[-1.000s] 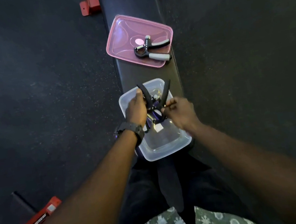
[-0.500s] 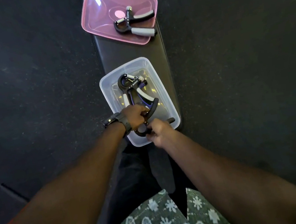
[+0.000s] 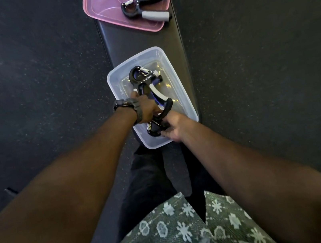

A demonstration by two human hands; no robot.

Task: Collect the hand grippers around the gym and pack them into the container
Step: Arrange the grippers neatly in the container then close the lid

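Bench (image 3: 142, 40), padded and dark, ran from 12 to 6 o'clock through the view over speckled black rubber flooring (image 3: 33, 78); room light was dim. Clear container (image 3: 170, 71) sat on the pad at centre, with a black hand gripper (image 3: 144, 79) lying inside it, spring end toward 12 o'clock. Left hand (image 3: 145, 109), with a watch (image 3: 125, 105) on its wrist, was closed over the near handles inside the container. Right hand (image 3: 175, 127), at the 5 o'clock corner of the container, pinched the looped end of a second black gripper (image 3: 156, 126); its spring showed between the two hands. How the two grippers overlapped under the left hand could not be made out. Pink lid (image 3: 108, 12) lay at 12 o'clock, cut off by the top edge, carrying a grey-handled gripper (image 3: 143, 4) whose lower handle overhung the lid rim. Patterned shirt (image 3: 173, 234) filled the 6 o'clock edge.
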